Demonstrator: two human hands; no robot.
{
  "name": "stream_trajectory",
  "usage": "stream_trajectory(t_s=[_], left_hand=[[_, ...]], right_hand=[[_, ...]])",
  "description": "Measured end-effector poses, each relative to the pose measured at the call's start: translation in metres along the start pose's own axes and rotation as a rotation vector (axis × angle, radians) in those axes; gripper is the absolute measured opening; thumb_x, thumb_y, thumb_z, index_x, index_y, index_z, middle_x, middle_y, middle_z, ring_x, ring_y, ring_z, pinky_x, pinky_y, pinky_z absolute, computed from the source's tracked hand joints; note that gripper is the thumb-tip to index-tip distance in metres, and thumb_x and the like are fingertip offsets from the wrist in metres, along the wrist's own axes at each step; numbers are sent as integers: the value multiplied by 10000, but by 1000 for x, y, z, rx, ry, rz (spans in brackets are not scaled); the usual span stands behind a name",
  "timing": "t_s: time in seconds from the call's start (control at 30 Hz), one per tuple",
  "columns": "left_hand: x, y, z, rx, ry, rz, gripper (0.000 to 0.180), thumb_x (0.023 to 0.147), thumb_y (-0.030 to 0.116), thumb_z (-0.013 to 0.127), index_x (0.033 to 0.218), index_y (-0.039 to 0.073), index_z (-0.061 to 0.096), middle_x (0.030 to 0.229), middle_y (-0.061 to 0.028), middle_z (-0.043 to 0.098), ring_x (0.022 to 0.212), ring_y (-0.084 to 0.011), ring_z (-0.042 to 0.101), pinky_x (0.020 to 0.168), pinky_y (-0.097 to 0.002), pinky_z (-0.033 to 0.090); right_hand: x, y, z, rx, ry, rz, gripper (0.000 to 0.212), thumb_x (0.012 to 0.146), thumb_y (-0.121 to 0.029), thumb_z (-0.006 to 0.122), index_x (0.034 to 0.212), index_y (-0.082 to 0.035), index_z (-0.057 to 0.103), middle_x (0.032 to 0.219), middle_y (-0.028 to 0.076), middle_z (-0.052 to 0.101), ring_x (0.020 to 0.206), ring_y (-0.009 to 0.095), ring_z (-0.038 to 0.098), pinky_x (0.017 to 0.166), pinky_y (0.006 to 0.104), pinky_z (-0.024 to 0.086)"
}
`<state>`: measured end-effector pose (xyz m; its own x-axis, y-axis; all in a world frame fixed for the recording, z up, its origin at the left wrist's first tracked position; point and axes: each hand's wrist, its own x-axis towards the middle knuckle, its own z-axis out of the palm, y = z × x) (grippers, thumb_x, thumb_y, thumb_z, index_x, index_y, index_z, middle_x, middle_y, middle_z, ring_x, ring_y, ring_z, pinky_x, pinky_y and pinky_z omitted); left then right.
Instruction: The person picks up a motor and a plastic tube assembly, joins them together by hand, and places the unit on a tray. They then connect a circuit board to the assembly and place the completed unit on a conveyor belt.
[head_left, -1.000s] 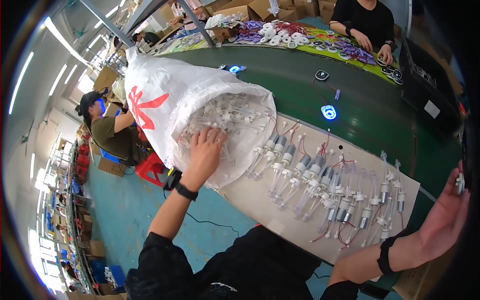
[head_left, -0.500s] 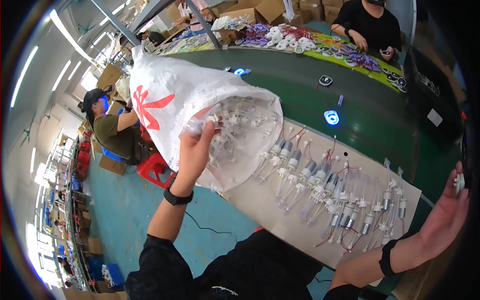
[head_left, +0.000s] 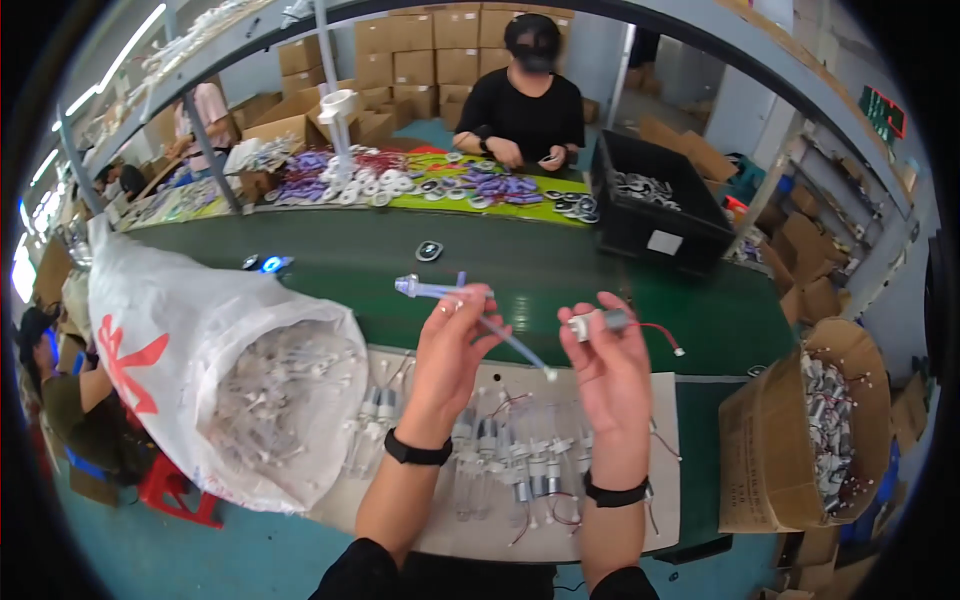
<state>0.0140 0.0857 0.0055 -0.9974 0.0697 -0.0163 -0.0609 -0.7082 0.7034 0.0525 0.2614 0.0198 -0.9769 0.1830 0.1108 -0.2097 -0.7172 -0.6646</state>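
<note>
In front of me my left hand [head_left: 448,350] pinches a clear plastic tube piece [head_left: 525,352], slanting down to the right, with a wider clear fitting at its far left end. To the right, my right hand [head_left: 612,385] is closed on a small grey motor with a white head [head_left: 614,319]; its red wire trails to the right and ends in a white plug. The two pieces are apart. Below my hands, rows of similar motor-and-tube assemblies [head_left: 520,465] lie on a cardboard sheet [head_left: 655,505].
A white sack [head_left: 180,290] of clear plastic parts lies at left. At right stands a carton [head_left: 755,455] full of motors. Beyond runs a green conveyor belt [head_left: 520,250] with a lit round device; a black crate [head_left: 655,225] and a co-worker [head_left: 525,105] are behind it.
My view has swung right. My left hand has come out of the sack with the clear tube piece. My right hand has moved in from the far right, holding the motor.
</note>
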Motion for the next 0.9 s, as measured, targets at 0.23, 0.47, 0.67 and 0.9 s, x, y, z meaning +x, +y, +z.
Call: stream_trajectory(t_s=[0.23, 0.47, 0.67, 0.9], left_hand=[[19, -14, -4, 100, -80, -52, 201, 935, 139, 607, 1059, -20, 598, 1012, -121, 641, 822, -182, 641, 820, -370, 582], [21, -17, -2, -106, -166, -216, 166, 937, 106, 589, 1028, -31, 616, 1013, -127, 670, 905, -207, 673, 847, -334, 574], [20, -13, -3, -68, -192, -239, 155, 937, 120, 602, 1022, -5, 636, 990, -98, 680, 894, -173, 666, 830, -305, 559], [20, -15, -4, -28, -227, -243, 160, 936, 144, 630, 1032, 17, 646, 990, -70, 684, 893, -142, 661, 817, -280, 540]], right_hand=[[14, 14, -4, 75, 21, 69, 365, 963, -7, 523, 1308, 38, 414, 1245, 201, 530, 1275, 368, 494, 1095, 468, 440], [19, 29, -8, 0, -86, 56, 291, 947, -22, 573, 1229, -8, 500, 1308, 190, 544, 1248, 352, 526, 1064, 464, 462], [19, 33, -7, -69, -114, 41, 286, 939, -39, 600, 1210, -30, 508, 1305, 182, 552, 1207, 329, 564, 1015, 440, 502], [16, 35, -4, -118, -114, -12, 320, 917, -70, 649, 1200, -39, 503, 1302, 169, 556, 1160, 294, 595, 976, 417, 530]])
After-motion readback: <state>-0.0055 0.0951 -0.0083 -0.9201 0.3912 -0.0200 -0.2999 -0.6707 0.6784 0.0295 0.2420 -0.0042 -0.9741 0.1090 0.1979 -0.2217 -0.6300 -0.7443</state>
